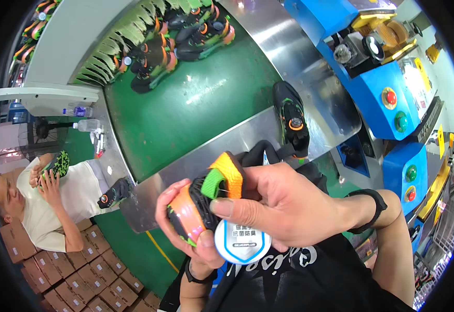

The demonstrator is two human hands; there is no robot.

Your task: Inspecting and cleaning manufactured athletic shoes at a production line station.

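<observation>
Shoe [206, 200], black with orange heel and green loop, pinched by both hands' grip.

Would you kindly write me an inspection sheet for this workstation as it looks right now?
Surface: green conveyor belt with a steel rim.
Job's things: black, orange and green shoe held at its heel; round white hang tag below it.
Clutter: one black shoe with an orange dial on the rim; more shoes up the belt; two plastic bottles.
Grippers: left hand cups the shoe from beneath; right hand grips from above, fingers across the heel.
Cables: nothing seen.
Surroundings: blue machine with red and green buttons; seated co-worker; stacked brown cartons.
</observation>
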